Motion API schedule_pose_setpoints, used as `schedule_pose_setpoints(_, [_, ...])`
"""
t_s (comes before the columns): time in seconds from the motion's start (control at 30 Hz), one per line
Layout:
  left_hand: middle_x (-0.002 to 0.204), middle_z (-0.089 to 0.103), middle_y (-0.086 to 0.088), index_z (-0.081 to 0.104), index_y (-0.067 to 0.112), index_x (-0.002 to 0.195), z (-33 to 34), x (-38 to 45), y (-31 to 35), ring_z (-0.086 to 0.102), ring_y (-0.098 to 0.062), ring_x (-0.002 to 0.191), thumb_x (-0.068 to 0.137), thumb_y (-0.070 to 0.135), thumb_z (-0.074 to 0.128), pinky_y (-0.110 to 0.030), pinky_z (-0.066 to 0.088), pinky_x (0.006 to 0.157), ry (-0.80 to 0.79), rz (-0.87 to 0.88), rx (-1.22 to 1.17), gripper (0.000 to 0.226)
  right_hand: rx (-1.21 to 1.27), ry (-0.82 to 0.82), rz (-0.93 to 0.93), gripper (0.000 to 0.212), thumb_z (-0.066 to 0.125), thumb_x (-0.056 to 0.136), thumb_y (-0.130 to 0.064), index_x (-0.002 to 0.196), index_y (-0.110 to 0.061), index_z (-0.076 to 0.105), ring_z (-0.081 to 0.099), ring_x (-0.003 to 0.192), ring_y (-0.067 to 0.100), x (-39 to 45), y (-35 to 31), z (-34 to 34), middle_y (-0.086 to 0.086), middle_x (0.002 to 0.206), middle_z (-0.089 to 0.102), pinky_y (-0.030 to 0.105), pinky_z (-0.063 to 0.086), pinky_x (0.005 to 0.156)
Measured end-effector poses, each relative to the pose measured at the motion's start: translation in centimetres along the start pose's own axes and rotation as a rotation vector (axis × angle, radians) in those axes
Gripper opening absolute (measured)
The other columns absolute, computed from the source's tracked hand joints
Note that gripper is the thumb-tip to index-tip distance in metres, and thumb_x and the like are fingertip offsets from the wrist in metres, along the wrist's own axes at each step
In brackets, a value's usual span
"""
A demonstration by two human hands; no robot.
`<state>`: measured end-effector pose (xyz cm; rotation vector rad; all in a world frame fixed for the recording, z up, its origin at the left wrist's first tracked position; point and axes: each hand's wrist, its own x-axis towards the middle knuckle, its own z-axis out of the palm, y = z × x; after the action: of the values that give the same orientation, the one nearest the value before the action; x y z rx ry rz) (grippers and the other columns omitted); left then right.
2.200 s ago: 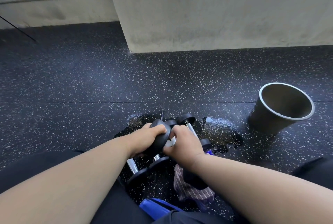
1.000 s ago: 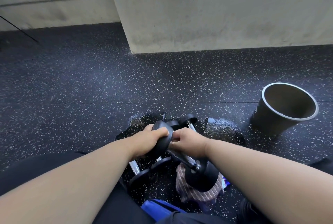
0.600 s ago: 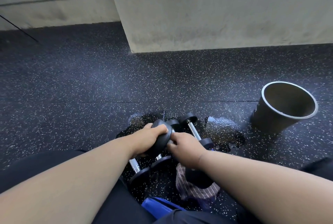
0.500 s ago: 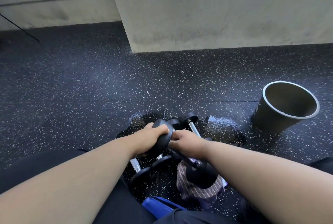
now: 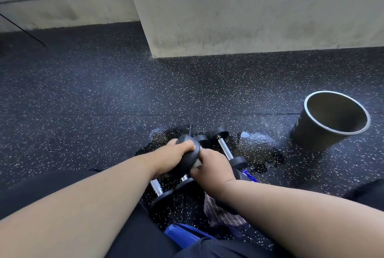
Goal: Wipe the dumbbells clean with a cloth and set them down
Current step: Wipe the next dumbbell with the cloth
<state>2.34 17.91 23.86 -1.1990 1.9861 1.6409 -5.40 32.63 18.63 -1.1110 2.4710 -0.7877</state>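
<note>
I hold a small black dumbbell just above the speckled floor. My left hand grips its far black head. My right hand is closed around its handle, and a striped brown cloth hangs below that hand; the near head is hidden under my wrist. Three more dumbbells lie on the floor beneath: one to the right with its chrome handle showing, one behind the held head, one below my left hand.
A dark empty bucket with a pale rim stands at the right. A wet patch shines on the floor beside the dumbbells. A concrete pillar rises ahead. A blue object lies near my legs.
My right hand has slid back and forth along the held dumbbell's handle, the near head swinging out and back under my wrist. My left hand has stayed on the far head.
</note>
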Motion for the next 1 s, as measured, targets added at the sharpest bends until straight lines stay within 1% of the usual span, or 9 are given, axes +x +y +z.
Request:
schedule_pose_setpoints(0.13, [0.102, 0.070, -0.009, 0.059, 0.025, 0.123, 0.2, 0.0, 0.3, 0.066, -0.021, 0.070, 0.085, 0.055, 0.067, -0.025, 0.052, 0.057, -0.002, 0.027, -0.030, 0.049, 0.041, 0.049, 0.069, 0.023, 0.042, 0.071, -0.039, 0.084, -0.022, 0.051, 0.060, 0.090, 0.032, -0.2, -0.5, 0.1, 0.003, 0.093, 0.061, 0.045, 0.052, 0.080])
schedule_pose_setpoints(0.2, [0.100, 0.071, -0.007, 0.059, 0.026, 0.123, 0.2, 0.0, 0.3, 0.066, -0.021, 0.070, 0.080, 0.056, 0.066, -0.025, 0.052, 0.058, 0.002, 0.029, -0.012, 0.053, 0.057, 0.026, 0.101, 0.023, 0.040, 0.072, -0.040, 0.085, -0.022, 0.046, 0.058, 0.093, 0.033, -0.1, -0.5, -0.1, 0.005, 0.097, 0.056, 0.046, 0.051, 0.083])
schedule_pose_setpoints(0.3, [0.104, 0.073, -0.008, 0.059, 0.027, 0.125, 0.1, 0.0, 0.2, 0.068, -0.021, 0.072, 0.082, 0.056, 0.066, -0.027, 0.054, 0.061, -0.002, 0.017, -0.009, 0.052, 0.195, -0.094, 0.138, 0.033, 0.061, 0.072, -0.049, 0.091, -0.024, 0.049, 0.061, 0.091, 0.027, 0.4, -0.1, -0.5, -0.001, 0.096, 0.058, 0.044, 0.053, 0.082])
schedule_pose_setpoints(0.37, [0.102, 0.072, -0.008, 0.059, 0.027, 0.123, 0.0, 0.0, 0.2, 0.068, -0.022, 0.071, 0.086, 0.055, 0.065, -0.027, 0.054, 0.061, -0.002, 0.016, -0.012, 0.048, 0.254, -0.145, 0.143, 0.040, 0.068, 0.067, -0.052, 0.090, -0.025, 0.051, 0.063, 0.086, 0.022, 0.9, 0.3, -0.7, -0.003, 0.094, 0.061, 0.044, 0.055, 0.079])
schedule_pose_setpoints(0.43, [0.101, 0.071, -0.008, 0.058, 0.027, 0.122, 0.0, 0.1, 0.0, 0.067, -0.022, 0.070, 0.077, 0.058, 0.065, -0.028, 0.054, 0.060, 0.003, 0.011, -0.007, 0.056, 0.359, -0.163, 0.153, 0.040, 0.069, 0.067, -0.047, 0.089, -0.019, 0.053, 0.056, 0.074, 0.015, 1.2, 0.5, -0.6, -0.004, 0.086, 0.059, 0.046, 0.054, 0.074])
schedule_pose_setpoints(0.57, [0.108, 0.074, -0.010, 0.060, 0.032, 0.125, -0.1, 0.3, -0.5, 0.070, -0.027, 0.075, 0.067, 0.064, 0.066, -0.035, 0.058, 0.069, 0.015, 0.004, 0.009, 0.067, 0.532, -0.208, 0.148, 0.035, 0.069, 0.070, -0.043, 0.090, -0.017, 0.057, 0.046, 0.068, 0.005, 1.0, 0.8, -1.0, -0.012, 0.074, 0.055, 0.035, 0.046, 0.070])
schedule_pose_setpoints(0.73, [0.111, 0.075, -0.014, 0.061, 0.034, 0.121, -0.2, 0.6, -0.5, 0.070, -0.030, 0.079, 0.066, 0.065, 0.067, -0.041, 0.058, 0.075, 0.012, -0.006, -0.006, 0.063, 0.540, -0.103, 0.159, 0.025, 0.074, 0.077, -0.028, 0.083, -0.024, 0.050, 0.044, 0.065, 0.004, 0.9, 1.1, -0.9, -0.013, 0.073, 0.053, 0.029, 0.042, 0.067])
schedule_pose_setpoints(0.93, [0.111, 0.075, -0.012, 0.061, 0.033, 0.122, -0.2, 0.2, -0.2, 0.069, -0.029, 0.078, 0.066, 0.066, 0.066, -0.039, 0.056, 0.075, 0.011, -0.013, 0.013, 0.065, 0.521, -0.037, 0.141, 0.029, 0.069, 0.069, -0.044, 0.082, -0.024, 0.054, 0.047, 0.065, 0.005, 0.5, 1.6, -0.5, -0.010, 0.072, 0.055, 0.033, 0.047, 0.067])
schedule_pose_setpoints(1.0, [0.110, 0.074, -0.013, 0.061, 0.033, 0.120, -0.2, 0.0, -0.1, 0.068, -0.029, 0.077, 0.065, 0.065, 0.066, -0.040, 0.055, 0.075, 0.010, -0.015, 0.010, 0.064, 0.519, -0.039, 0.139, 0.025, 0.071, 0.073, -0.040, 0.082, -0.024, 0.055, 0.047, 0.064, 0.006, 0.3, 1.8, -0.3, -0.013, 0.068, 0.054, 0.034, 0.047, 0.067])
